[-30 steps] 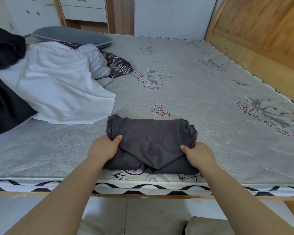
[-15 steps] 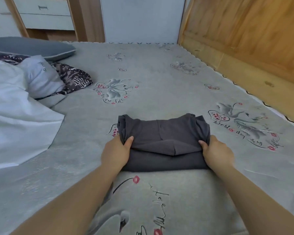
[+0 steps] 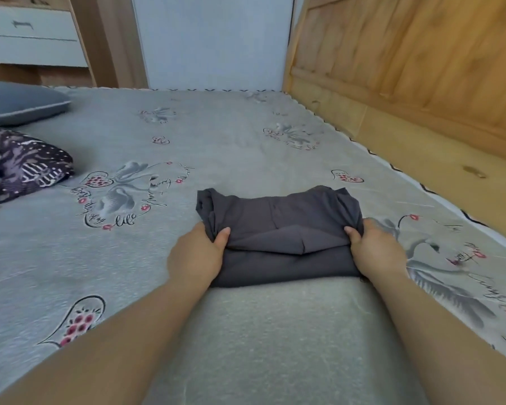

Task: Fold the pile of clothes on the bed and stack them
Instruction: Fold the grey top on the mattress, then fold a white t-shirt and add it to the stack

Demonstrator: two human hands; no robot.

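Folded dark garment (image 3: 278, 229) set out on the bed (image 3: 216, 147).

The left hand (image 3: 196, 252) and right hand (image 3: 377, 249) each pinch an end, thumbs on top, fingers tucked under. If either lets go unevenly, I'd expect the loose top flap to slide open and spoil the fold.

The garment (image 3: 278, 238) is dark grey cloth, matt and smooth, seemingly a thin knit. The bed (image 3: 246, 147) cover is matt grey fabric, faintly grainy, with printed flowers. The headboard (image 3: 415, 68) is pale, lightly glossy wood. The pillow (image 3: 15, 102) is smooth grey cloth.
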